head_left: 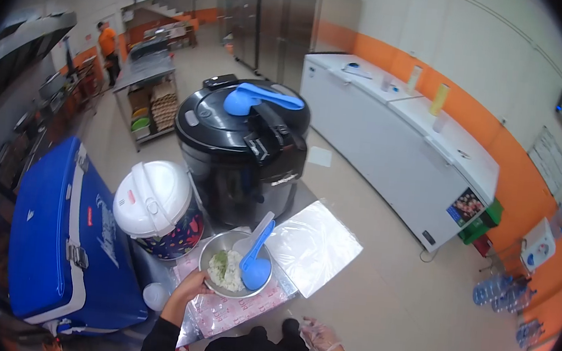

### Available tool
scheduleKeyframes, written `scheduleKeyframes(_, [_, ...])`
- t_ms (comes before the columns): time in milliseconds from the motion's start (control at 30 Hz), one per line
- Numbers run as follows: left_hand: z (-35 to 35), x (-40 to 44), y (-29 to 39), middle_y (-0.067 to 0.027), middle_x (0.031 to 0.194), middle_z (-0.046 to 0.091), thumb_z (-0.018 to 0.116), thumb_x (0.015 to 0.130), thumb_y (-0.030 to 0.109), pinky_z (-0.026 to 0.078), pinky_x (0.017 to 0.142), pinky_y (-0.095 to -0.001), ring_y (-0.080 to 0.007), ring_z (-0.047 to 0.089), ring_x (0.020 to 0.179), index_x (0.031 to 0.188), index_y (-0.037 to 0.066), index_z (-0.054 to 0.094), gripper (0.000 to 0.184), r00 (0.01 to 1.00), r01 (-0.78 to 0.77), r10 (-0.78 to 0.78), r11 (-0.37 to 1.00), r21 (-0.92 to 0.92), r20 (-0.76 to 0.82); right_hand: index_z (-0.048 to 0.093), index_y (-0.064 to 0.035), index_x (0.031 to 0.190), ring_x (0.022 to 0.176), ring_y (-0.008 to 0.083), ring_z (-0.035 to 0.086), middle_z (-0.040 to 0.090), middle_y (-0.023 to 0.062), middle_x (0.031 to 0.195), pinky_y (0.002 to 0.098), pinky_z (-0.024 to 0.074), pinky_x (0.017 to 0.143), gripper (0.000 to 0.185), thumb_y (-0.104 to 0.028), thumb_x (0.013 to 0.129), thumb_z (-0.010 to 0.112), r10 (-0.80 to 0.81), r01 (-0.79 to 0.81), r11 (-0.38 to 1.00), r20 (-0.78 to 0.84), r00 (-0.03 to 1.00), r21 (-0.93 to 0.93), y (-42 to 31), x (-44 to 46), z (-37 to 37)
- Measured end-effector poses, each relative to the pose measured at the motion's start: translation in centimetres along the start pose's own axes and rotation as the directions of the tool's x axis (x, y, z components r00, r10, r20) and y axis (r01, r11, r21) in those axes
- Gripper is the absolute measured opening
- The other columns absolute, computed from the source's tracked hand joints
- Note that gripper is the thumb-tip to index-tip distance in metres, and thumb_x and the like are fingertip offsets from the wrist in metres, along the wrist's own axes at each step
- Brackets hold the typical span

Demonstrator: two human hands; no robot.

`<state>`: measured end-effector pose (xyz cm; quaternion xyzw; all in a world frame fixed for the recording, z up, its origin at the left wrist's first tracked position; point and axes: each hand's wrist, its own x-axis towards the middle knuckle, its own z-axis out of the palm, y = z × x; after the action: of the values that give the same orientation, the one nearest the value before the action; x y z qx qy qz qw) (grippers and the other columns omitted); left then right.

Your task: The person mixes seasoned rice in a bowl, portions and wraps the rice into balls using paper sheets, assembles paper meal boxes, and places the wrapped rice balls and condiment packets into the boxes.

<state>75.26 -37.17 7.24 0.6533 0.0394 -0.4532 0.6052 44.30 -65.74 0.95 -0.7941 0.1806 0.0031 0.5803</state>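
Observation:
My left hand (194, 286), bare, grips the near left rim of a steel bowl (209, 244). White rice (229, 280) with a green patch (220, 262) on it lies in the bowl. A blue rice paddle (255, 272) leans inside at the right, and a pale translucent utensil (263, 224) rises beside its handle. Low over the floor at the right, my right hand (319, 337) wears a clear plastic glove. Its fingers look loosely apart, with nothing visible in them. Pink-printed wrapping paper (233, 310) lies under the bowl, and clear plastic sheets (314, 248) lie to its right.
Behind the bowl stands a large black rice cooker (211, 125) with another blue paddle (268, 100) on its lid. A white-lidded container (152, 197) and a blue cooler box (52, 228) are at left. A chest freezer (384, 155) lines the wall; a person (107, 44) stands far back.

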Motion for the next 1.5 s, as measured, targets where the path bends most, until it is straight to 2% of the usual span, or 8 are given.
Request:
scheduleKeyframes(200, [-1.9,-5.0,-7.4,-0.0152,0.109,0.052,0.045,0.081,0.012,0.057,0.061,-0.0327,-0.0224,0.062,0.079,0.127,0.000,0.035,0.048,0.969,-0.046,-0.011,0.973,-0.225,-0.247,0.054,-0.0051,0.120,0.087,0.0268,0.059,0.060,0.0169,0.096,0.0346,0.0465,0.079,0.038,-0.018,0.084,0.057,-0.239,0.268,0.938,0.147,0.960,-0.220,-14.3,10.1,-0.9])
scheduleKeyframes(367, [-0.5,-8.4,-9.4,-0.0137,0.101,0.056,0.046,0.085,0.017,0.056,0.055,-0.0294,-0.0196,0.062,0.074,0.124,0.000,0.041,0.043,0.910,-0.064,-0.043,0.968,-0.243,-0.413,0.055,-0.0081,0.121,0.093,0.0337,0.057,0.059,0.0188,0.101,0.0400,0.0456,0.082,0.041,-0.018,0.081,0.058,-0.717,0.770,0.604,0.282,0.638,-0.205,-20.0,17.6,4.0])
scheduleKeyframes(467, [1.0,-10.1,-9.0,-0.0108,0.092,0.056,0.050,0.088,0.024,0.054,0.049,-0.0268,-0.0153,0.061,0.064,0.113,-0.003,0.046,0.037,0.860,-0.134,0.032,0.977,-0.166,-0.509,0.051,-0.0124,0.127,0.104,0.0357,0.054,0.056,0.0196,0.110,0.0413,0.0424,0.090,0.047,-0.021,0.081,0.058,-0.525,0.748,0.355,0.542,0.656,-0.561,-23.6,20.9,7.0])
scheduleKeyframes(533, [3.2,-10.9,-10.0,-0.0201,0.110,0.055,0.051,0.088,0.028,0.050,0.078,-0.0392,-0.0309,0.058,0.097,0.117,-0.004,0.048,0.043,0.489,0.246,0.400,0.789,0.562,-0.776,0.047,-0.0154,0.130,0.116,0.0388,0.046,0.051,0.0205,0.121,0.0461,0.0350,0.099,0.050,-0.020,0.081,0.057,-0.677,0.817,0.209,0.523,0.518,-0.538,-23.1,22.4,8.1])
scheduleKeyframes(633, [8.9,-14.9,-4.4,-0.0216,0.105,0.055,0.053,0.087,0.033,0.046,0.079,-0.0393,-0.0308,0.057,0.096,0.113,-0.002,0.051,0.044,0.358,0.261,0.385,0.833,0.487,-0.851,0.052,-0.0135,0.123,0.118,0.0392,0.043,0.045,0.0192,0.128,0.0501,0.0321,0.099,0.042,-0.017,0.081,0.052,-0.595,0.921,0.033,0.732,0.331,-0.389,-23.6,23.4,8.3])
scheduleKeyframes(833, [11.3,-12.7,-5.0,-0.0137,0.111,0.055,0.041,0.096,0.038,0.047,0.077,-0.0321,-0.0208,0.058,0.088,0.119,0.005,0.051,0.042,0.992,0.014,-0.009,0.999,0.039,-0.129,0.063,-0.0055,0.095,0.105,0.0325,0.052,0.055,0.0192,0.107,0.0416,0.0408,0.090,0.023,-0.017,0.077,0.053,-0.420,0.948,-0.004,0.861,0.287,-0.318,-17.1,25.0,11.9])
scheduleKeyframes(1133, [14.1,-7.7,-5.9,-0.0098,0.127,0.046,0.031,0.096,0.050,0.038,0.100,-0.0367,-0.0225,0.046,0.118,0.137,0.007,0.028,0.060,0.976,-0.063,0.209,0.555,-0.829,0.065,0.066,-0.0057,0.075,0.074,0.0296,0.065,0.065,0.0154,0.079,0.0424,0.0494,0.059,0.019,-0.022,0.075,0.057,0.011,0.923,0.020,0.923,0.385,-0.385,-25.1,17.0,8.4])
scheduleKeyframes(1500, [12.1,-11.4,-5.2,-0.0098,0.107,0.053,0.038,0.097,0.029,0.043,0.094,-0.0413,-0.0209,0.057,0.097,0.115,0.006,0.043,0.030,0.985,-0.159,0.044,0.629,-0.761,-0.169,0.065,-0.0054,0.080,0.066,0.0331,0.063,0.063,0.0165,0.077,0.0427,0.0490,0.056,0.028,-0.032,0.075,0.060,-0.103,0.697,0.419,0.732,0.673,-0.582,-28.2,11.3,8.7])
